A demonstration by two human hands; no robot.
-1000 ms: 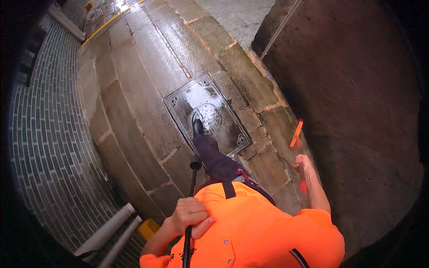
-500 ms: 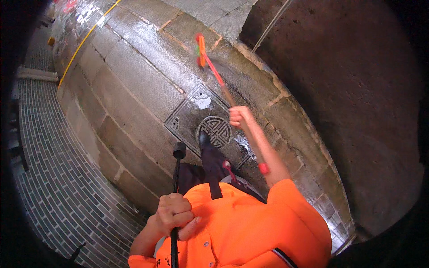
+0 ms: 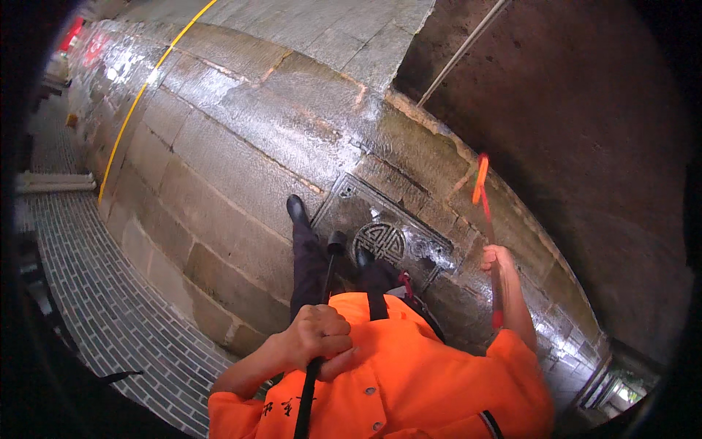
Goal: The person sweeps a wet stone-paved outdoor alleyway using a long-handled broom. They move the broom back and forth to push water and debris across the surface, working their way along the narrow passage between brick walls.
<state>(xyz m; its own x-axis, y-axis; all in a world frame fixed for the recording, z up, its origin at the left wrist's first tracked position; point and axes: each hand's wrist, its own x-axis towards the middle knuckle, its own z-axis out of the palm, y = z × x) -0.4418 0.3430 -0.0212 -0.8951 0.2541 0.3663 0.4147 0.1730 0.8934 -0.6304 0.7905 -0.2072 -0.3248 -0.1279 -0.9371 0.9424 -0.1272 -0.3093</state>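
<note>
My left hand (image 3: 322, 340) is wrapped round a black pole (image 3: 328, 280) in front of my orange shirt. The pole's wider black end (image 3: 337, 241) points away from me, and its lower part runs down over the shirt. Out to the right, my right hand (image 3: 499, 260) grips a long thin stick (image 3: 498, 296) with red parts. At the stick's far end is a narrow orange-and-red head (image 3: 481, 179), held near the kerb edge; its exact kind I cannot make out. The near end of the stick, red too, lies along my forearm.
Wet stone paving (image 3: 219, 197) curves underfoot. A square cover (image 3: 384, 230) with a round pattern lies by my shoes (image 3: 297, 211). To the left are a yellow line (image 3: 131, 113) and grey brickwork (image 3: 128, 293). A dark brown surface (image 3: 570, 146) and a grey pipe (image 3: 464, 50) are on the right.
My right hand and the stick have swung to the right, towards the paving's edge. My left foot has come forward into view. The black pole has shifted slightly right.
</note>
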